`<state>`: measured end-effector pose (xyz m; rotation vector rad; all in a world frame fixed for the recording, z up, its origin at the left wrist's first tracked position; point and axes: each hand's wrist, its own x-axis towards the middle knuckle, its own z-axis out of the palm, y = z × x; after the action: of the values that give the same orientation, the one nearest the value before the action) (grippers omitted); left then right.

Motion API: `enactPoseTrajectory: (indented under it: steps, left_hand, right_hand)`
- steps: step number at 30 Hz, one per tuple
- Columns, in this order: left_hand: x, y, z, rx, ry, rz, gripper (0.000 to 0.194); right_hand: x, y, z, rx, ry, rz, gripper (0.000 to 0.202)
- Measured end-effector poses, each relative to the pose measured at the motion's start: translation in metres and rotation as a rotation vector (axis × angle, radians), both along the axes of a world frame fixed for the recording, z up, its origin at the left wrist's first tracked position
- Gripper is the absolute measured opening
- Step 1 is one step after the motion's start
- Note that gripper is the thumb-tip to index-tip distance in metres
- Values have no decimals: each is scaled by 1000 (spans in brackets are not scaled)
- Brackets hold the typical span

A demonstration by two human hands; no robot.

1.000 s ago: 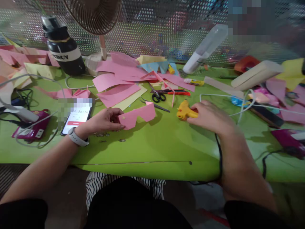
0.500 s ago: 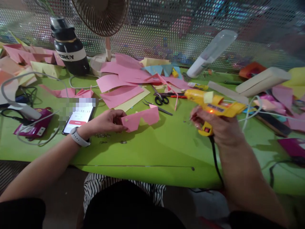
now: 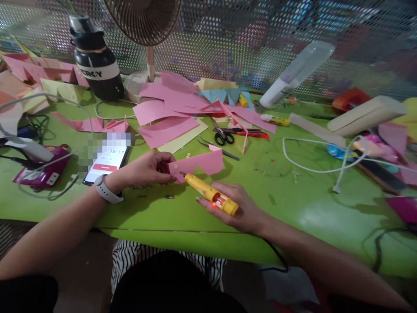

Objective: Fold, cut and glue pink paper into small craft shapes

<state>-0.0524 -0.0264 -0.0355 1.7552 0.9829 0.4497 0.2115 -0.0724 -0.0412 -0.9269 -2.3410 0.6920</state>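
since the pink cutout (image 3: pixel 211 161) is probably light, bendy and easy to crease, i'd hold it by an end, like the left hand (image 3: pixel 151 168) pinching it over the smooth green table (image 3: pixel 182 215). right hand (image 3: pixel 243 208) is wrapped round a chunky plastic glue gun (image 3: pixel 199 187), tip by the cutout. pointy scissors (image 3: pixel 222 132) and flat pink sheets (image 3: pixel 169 129) lie beyond.

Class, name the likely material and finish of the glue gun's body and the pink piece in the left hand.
Yellow glue gun: probably hard plastic, semi-glossy; moulded shape, highlights.
Pink piece: paper or thin card, matte; thin, crisp cut edges.
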Motion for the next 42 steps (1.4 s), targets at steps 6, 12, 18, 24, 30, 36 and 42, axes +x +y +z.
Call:
enactPoseTrajectory:
  steps: [6,12,18,24,30,36,42]
  left_hand:
    - [2,-1,2,16,10,5,29]
    - [3,-1,3,15,31,7,31]
    - [4,-2,4,16,19,-1,27]
    - [1,-1,-1,56,50,-7,21]
    - [2,-1,0,50,54,-5,26]
    - [2,-2,2,44,69,6,28]
    - [2,-2,1,21,31,-7,28]
  right_hand:
    - [1,-1,-2,54,-41,-13,27]
    - [1,-2,-5,77,-71,0,28]
    - [1,-1,-5,79,-93,-19,28]
    - [2,0,-6,79,-101,-23,28]
    - [2,0,-7,81,-115,-8,28]
    - [3,0,-6,70,-122,-8,28]
    - [5,0,-9,112,-134,12,26]
